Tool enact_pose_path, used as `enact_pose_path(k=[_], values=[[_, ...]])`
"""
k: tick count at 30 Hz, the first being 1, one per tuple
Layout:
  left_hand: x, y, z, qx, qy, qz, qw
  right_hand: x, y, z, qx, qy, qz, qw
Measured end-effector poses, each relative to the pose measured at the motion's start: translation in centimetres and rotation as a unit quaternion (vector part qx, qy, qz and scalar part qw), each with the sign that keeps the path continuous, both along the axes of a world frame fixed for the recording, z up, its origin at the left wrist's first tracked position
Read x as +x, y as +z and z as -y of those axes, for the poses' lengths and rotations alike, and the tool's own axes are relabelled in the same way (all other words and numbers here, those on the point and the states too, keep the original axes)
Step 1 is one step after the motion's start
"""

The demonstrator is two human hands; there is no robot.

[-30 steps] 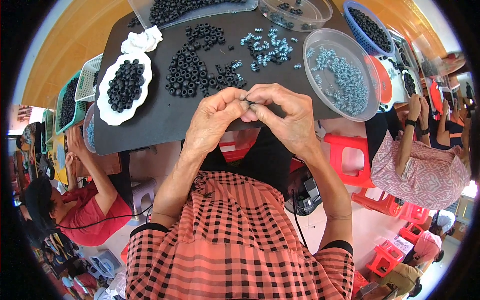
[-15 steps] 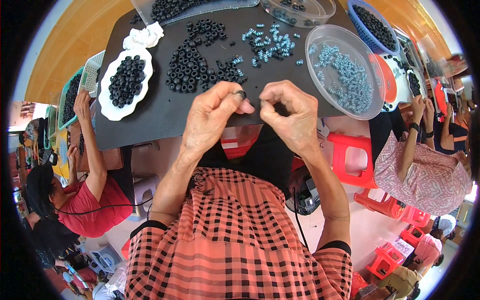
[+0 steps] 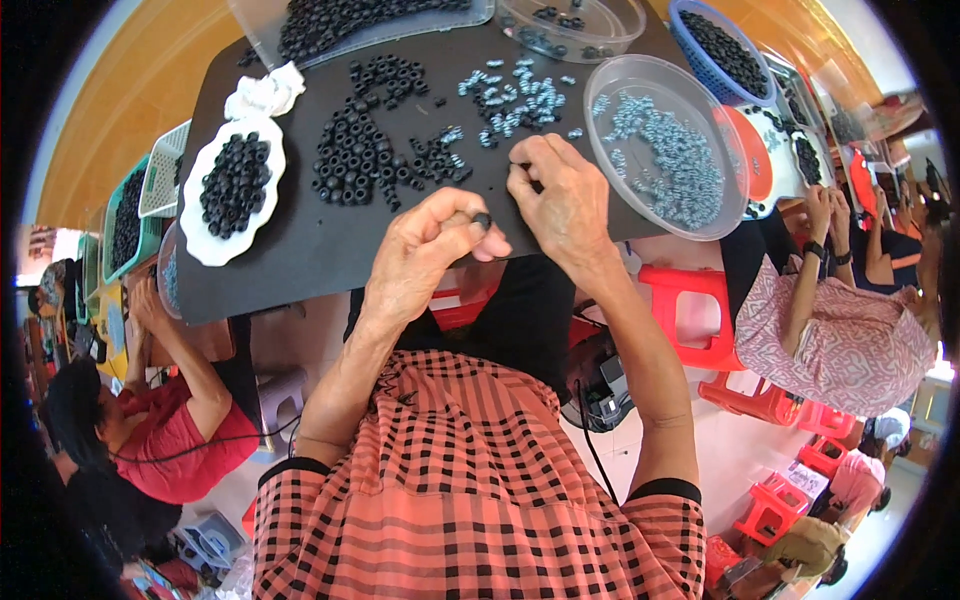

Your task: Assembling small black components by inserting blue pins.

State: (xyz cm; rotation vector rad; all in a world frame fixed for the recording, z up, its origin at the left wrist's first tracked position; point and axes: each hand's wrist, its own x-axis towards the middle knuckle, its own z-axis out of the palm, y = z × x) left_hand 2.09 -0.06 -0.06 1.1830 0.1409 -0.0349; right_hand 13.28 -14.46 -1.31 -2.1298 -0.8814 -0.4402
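Between the thumb and forefinger of my left hand point(image 3: 422, 248) is a small black bead point(image 3: 483, 219), over the near edge of the table. My right hand point(image 3: 562, 195) is closed with its fingertips bent together, near the tabletop at the right; what it pinches, if anything, is hidden. Beyond my left hand lies a pile of black beads point(image 3: 350, 155). A scatter of small blue-and-black striped pieces point(image 3: 520, 100) lies just past my right hand. To the right, a round clear plastic tub point(image 3: 738, 175) holds many more striped pieces.
A scalloped white plate point(image 3: 215, 252) of black beads and a crumpled white tissue point(image 3: 263, 93) occupy the left side. At the back are a clear bin point(image 3: 400, 38) and a blue basket point(image 3: 681, 60). Red stools point(image 3: 690, 330) and seated people flank me.
My right hand has moved away from the left, further over the table toward the striped pieces. My left hand still pinches the bead. The view has shifted slightly.
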Motion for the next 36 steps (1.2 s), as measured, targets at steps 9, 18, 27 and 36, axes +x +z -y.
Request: enact_pose_path(k=[9,18,27,36], values=[[0.3,-0.8,-0.4,0.020,0.029,0.037,0.999,0.1,-0.1,-0.1,0.014,-0.024,0.004,1.000],[0.6,-1.0,-0.3,0.002,0.031,0.042,0.999,-1.5,2.3,1.6,0.098,0.026,0.006,0.995],[0.5,-1.1,-0.6,0.044,0.015,0.041,0.998,5.0,5.3,10.6,-0.143,-0.066,-0.032,0.987],[0.5,-1.3,-0.5,0.046,0.026,0.039,0.998,6.3,4.9,9.8,-0.278,-0.084,-0.049,0.956]])
